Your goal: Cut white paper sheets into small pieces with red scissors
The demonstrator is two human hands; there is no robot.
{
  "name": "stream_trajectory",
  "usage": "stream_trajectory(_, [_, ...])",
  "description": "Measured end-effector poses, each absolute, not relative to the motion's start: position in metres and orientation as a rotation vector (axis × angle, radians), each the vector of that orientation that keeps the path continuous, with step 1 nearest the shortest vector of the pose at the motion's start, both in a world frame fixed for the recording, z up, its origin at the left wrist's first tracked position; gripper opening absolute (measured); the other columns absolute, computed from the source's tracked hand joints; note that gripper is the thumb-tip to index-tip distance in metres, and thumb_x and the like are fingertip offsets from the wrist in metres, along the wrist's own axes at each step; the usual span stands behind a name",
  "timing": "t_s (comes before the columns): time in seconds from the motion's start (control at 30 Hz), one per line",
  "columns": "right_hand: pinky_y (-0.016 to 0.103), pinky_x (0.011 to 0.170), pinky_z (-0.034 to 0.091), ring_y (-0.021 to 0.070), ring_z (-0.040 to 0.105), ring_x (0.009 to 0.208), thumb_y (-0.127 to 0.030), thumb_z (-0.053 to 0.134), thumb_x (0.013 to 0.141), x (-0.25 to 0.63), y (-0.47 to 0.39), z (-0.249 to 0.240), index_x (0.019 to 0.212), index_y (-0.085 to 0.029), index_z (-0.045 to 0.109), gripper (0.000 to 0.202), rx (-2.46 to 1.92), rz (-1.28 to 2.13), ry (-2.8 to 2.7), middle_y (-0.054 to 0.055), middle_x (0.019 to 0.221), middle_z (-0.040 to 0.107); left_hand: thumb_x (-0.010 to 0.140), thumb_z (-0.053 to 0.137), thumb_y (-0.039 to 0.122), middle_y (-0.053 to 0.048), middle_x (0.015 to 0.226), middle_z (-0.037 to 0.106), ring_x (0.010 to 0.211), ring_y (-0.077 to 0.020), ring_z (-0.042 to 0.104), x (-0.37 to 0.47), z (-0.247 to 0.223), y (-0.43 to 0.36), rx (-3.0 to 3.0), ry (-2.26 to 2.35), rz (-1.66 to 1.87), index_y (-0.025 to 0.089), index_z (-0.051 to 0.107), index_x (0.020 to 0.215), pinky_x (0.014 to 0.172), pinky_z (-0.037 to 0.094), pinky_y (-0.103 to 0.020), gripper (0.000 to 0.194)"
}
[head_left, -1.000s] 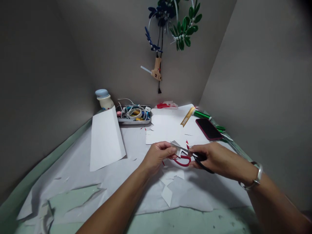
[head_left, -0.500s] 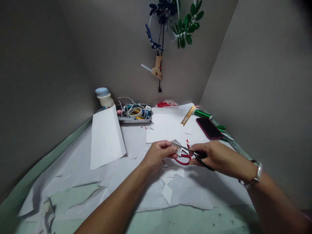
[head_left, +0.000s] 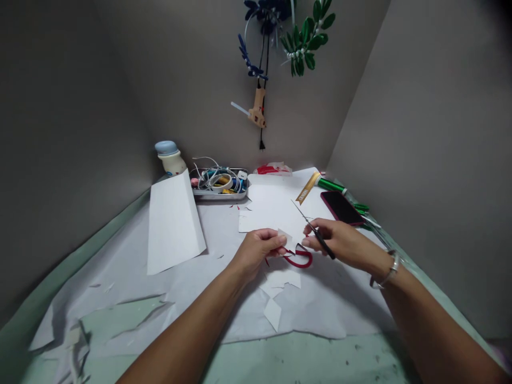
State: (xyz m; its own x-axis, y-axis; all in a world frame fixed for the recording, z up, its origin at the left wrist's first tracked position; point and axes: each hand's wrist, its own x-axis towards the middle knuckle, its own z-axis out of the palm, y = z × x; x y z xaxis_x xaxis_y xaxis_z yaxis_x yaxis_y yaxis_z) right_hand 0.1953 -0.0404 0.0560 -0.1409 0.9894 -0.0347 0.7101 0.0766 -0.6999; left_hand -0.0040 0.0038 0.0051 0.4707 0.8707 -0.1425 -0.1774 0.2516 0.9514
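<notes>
Between the thumb and fingers of my left hand is a small piece of white paper. My right hand holds black-handled scissors, their blades pointing up and to the left, apart from the paper. Under my hands lies a second pair of scissors with red handles, partly hidden by my left fingers. Several cut white paper scraps rest on the sheet just below, one of them diamond-shaped.
A folded white sheet stands at left, near a metal tray of cords and tape and a blue-lidded jar. At right are a phone, a gold ribbon and a green roll. A glue gun hangs on the wall.
The black scissors have come away from the small paper and swung more upright. My right hand has shifted left and up, while my left hand keeps the paper.
</notes>
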Motion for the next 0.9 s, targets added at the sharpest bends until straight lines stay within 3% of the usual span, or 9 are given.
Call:
stream_trajectory(0.23, [0.022,0.051,0.034,0.0102,0.043,0.057,-0.033,0.066,0.069,0.175,-0.035,0.040,0.093,-0.020,0.054,0.030,-1.319,1.145,-1.672,-0.003,0.068,0.053,0.070,0.071,0.034,-0.005,0.065,0.061,0.058,-0.0105,0.054,-0.005,0.003,0.002,1.163,0.759,0.697,0.011,0.065,0.073,0.055,0.035,-0.022,0.024])
stream_trajectory(0.4, [0.021,0.049,0.031,0.0091,0.040,0.053,-0.025,0.061,0.068,0.179,-0.034,0.040,0.088,-0.020,0.055,0.022,-1.350,1.188,-1.720,-0.005,0.063,0.051,0.066,0.073,0.037,-0.006,0.066,0.062,0.060,-0.0129,0.057,-0.006,0.004,0.002,1.203,0.781,0.603,0.011,0.065,0.075,0.054,0.036,-0.023,0.028])
stream_trajectory(0.57, [0.021,0.048,0.029,0.0083,0.036,0.051,-0.020,0.060,0.066,0.198,-0.030,0.042,0.087,-0.020,0.054,0.022,-1.465,1.174,-1.766,-0.007,0.058,0.047,0.057,0.077,0.033,0.000,0.055,0.057,0.050,-0.0111,0.050,-0.009,0.004,0.004,1.432,0.861,0.437,0.014,0.066,0.085,0.047,0.031,-0.022,0.035])
stream_trajectory(0.67, [0.021,0.049,0.028,0.0083,0.036,0.052,-0.020,0.060,0.065,0.208,-0.027,0.041,0.089,-0.019,0.055,0.024,-1.477,1.144,-1.712,-0.007,0.061,0.048,0.060,0.073,0.044,0.001,0.052,0.053,0.048,-0.0100,0.044,-0.013,0.005,0.003,1.631,0.876,0.299,0.014,0.068,0.070,0.045,0.028,-0.023,0.031])
stream_trajectory(0.8, [0.022,0.048,0.029,0.0090,0.038,0.052,-0.023,0.060,0.065,0.207,-0.020,0.031,0.089,-0.019,0.055,0.026,-1.483,1.117,-1.616,-0.006,0.060,0.049,0.064,0.063,0.059,0.002,0.046,0.044,0.045,-0.0094,0.034,-0.014,0.005,0.003,1.826,1.052,0.290,0.015,0.062,0.052,0.044,0.021,-0.026,0.045])
stream_trajectory(0.9, [0.022,0.050,0.033,0.0101,0.041,0.052,-0.025,0.058,0.066,0.202,-0.011,0.014,0.090,-0.020,0.053,0.025,-1.453,0.908,-1.439,-0.006,0.060,0.048,0.072,0.053,0.060,0.000,0.050,0.051,0.047,-0.0119,0.040,-0.010,0.001,0.007,1.893,1.256,0.440,0.017,0.063,0.057,0.047,0.024,-0.026,0.047])
